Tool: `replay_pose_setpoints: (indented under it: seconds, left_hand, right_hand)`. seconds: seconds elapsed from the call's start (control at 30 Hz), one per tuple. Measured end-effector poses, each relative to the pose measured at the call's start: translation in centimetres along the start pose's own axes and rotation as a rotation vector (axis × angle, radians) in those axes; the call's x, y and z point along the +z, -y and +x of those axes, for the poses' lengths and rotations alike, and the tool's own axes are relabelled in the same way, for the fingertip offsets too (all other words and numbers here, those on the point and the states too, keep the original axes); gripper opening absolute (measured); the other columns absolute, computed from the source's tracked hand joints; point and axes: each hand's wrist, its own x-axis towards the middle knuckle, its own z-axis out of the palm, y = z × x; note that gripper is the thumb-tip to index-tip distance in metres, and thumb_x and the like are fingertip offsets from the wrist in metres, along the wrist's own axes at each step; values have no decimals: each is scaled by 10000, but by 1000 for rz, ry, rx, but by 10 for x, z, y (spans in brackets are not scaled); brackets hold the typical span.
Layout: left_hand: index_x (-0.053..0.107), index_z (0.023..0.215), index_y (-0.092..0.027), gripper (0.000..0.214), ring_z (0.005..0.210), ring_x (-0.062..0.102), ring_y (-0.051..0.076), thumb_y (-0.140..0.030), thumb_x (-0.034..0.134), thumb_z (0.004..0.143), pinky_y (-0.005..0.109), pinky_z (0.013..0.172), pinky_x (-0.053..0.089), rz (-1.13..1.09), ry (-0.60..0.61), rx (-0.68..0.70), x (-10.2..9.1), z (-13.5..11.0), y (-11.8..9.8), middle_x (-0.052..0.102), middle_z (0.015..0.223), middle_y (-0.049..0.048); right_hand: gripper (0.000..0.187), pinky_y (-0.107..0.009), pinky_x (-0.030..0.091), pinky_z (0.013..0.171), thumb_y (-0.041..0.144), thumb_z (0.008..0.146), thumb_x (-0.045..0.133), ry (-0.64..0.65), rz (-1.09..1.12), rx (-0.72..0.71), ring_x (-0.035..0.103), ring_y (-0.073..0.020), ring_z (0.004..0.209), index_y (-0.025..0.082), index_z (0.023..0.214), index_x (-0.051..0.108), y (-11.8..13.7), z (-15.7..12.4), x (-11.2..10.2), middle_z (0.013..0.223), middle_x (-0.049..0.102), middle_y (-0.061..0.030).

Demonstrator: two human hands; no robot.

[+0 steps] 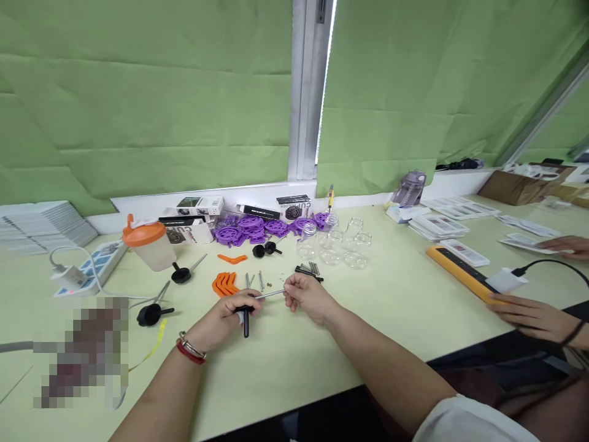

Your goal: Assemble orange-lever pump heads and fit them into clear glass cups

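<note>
My left hand [225,313] is closed around a black plastic part with a short handle [246,324], which points down toward the table. A thin metal rod [273,294] runs from that part to my right hand [307,297], whose fingertips pinch its far end. Just beyond my hands lie stacked orange curved pieces [224,284], loose metal pins [261,281], springs [314,268] and a dark part [308,273]. Similar black cup-shaped parts with rods lie to the left, one near the front [150,314] and one further back [180,274].
Purple plastic parts [251,228] are heaped at the back beside printed boxes [294,210]. Clear bottles [331,248] stand right of them. On the left are an orange-lidded container [154,245] and a power strip [103,261]. Another person's hands are at right, near an orange power strip [460,273].
</note>
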Motion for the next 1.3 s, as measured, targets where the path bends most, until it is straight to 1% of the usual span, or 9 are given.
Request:
replay_pose_setpoints:
  seconds: [0.07, 0.2, 0.3, 0.4, 0.53, 0.63, 0.8, 1.0, 1.3]
  left_hand:
    - [690, 1025, -225, 402, 1022, 554, 264, -170, 570, 645, 381, 831, 468, -40, 35, 0, -3, -2, -1, 569, 1202, 112]
    - [514, 1290, -235, 729, 962, 558, 264, -257, 652, 575, 381, 769, 484, -342, 36, 50, 0, -2, 0, 543, 1227, 125]
    - [560, 1224, -212, 585, 986, 563, 248, -379, 670, 675, 372, 824, 477, -489, -120, 4, 9, 3, 2, 555, 1202, 125]
    - [628, 1064, -165, 422, 867, 601, 204, -477, 607, 780, 348, 801, 491, -523, -272, -125, 16, 9, 5, 631, 1007, 117]
    - [612, 945, -163, 365, 695, 580, 154, -489, 615, 780, 275, 582, 488, -476, -200, -198, 19, 11, 7, 631, 854, 70]
    - [579, 845, -178, 297, 556, 494, 111, -461, 628, 769, 239, 478, 422, -354, -172, -208, 17, 10, 8, 567, 721, 4]
    - [563, 781, -197, 295, 512, 445, 121, -491, 563, 785, 259, 466, 380, -212, -284, -210, 7, 10, 11, 512, 656, -16]
    - [543, 740, -186, 274, 487, 407, 104, -452, 600, 770, 224, 440, 343, -223, -275, -224, 9, 10, 13, 469, 606, -36]
    - [518, 755, -179, 287, 498, 388, 84, -458, 569, 796, 190, 444, 336, -197, -182, -268, 15, 11, 15, 449, 610, -51]
  right_hand:
    - [178, -220, 402, 462, 297, 733, 643, 15, 8, -26, 500, -80, 455, 165, 732, 525, -1, 0, -2, 560, 565, 31]
    - [150, -225, 402, 466, 298, 746, 604, -52, 1, -89, 485, -87, 436, 173, 732, 523, -8, 1, 1, 509, 557, 38]
    - [122, -226, 399, 460, 290, 766, 564, -116, -42, -145, 472, -89, 415, 181, 749, 514, -16, 4, 5, 484, 551, 45]
    - [103, -227, 401, 469, 285, 776, 550, -99, -89, -224, 482, -92, 425, 186, 776, 521, -24, 7, 8, 501, 556, 48]
    - [99, -232, 414, 495, 283, 788, 541, -56, -102, -300, 494, -93, 453, 185, 792, 531, -27, 9, 7, 533, 565, 42]
    - [106, -234, 423, 505, 282, 777, 554, -48, -81, -259, 493, -90, 461, 178, 792, 539, -22, 9, 2, 541, 570, 37]
    - [134, -216, 405, 464, 269, 708, 630, -171, -37, -138, 469, -80, 459, 165, 764, 567, -7, 11, -17, 520, 526, 52]
    - [142, -213, 388, 407, 199, 625, 693, -55, -84, 36, 456, -76, 417, 142, 722, 606, -2, 11, -27, 487, 538, 42]
    - [96, -171, 339, 375, 128, 647, 670, -35, -168, 115, 464, -62, 427, 143, 728, 621, -8, 9, -19, 498, 525, 47]
